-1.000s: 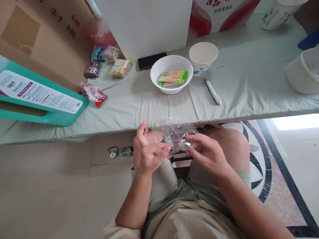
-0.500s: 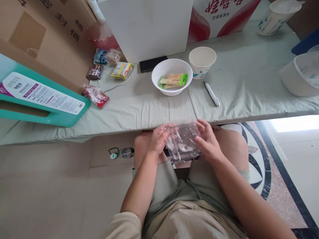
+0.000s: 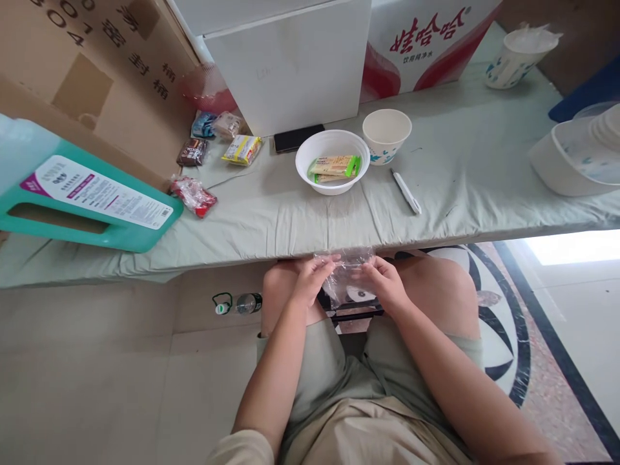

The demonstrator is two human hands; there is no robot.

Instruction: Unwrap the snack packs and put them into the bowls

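Observation:
Between my knees, just below the table's front edge, a clear plastic bag [image 3: 343,281] is stretched between both hands. My left hand [image 3: 312,276] pinches its left side, thumb against fingers. Its right side is pinched in my right hand [image 3: 385,281]. The film is see-through and crinkled, and it looks flat. On the table beyond my hands stands a white bowl [image 3: 305,174] with green-and-cream wrapped snack packets [image 3: 336,166] in it. Right behind the bowl is a paper cup [image 3: 386,132], and a white pen [image 3: 407,192] lies nearby.
Small wrapped snacks [image 3: 242,150] and a black phone [image 3: 296,139] lie left of the bowl. A green jug [image 3: 140,239] stands at the left edge before a cardboard box [image 3: 111,84]. White boxes [image 3: 290,71] stand behind; a tub [image 3: 552,165] of cups sits right. A plastic bottle [image 3: 248,303] is on the floor.
My right hand has moved inward and now pinches the bag, where its fingers were spread before. The bag is held narrower. The view has shifted slightly.

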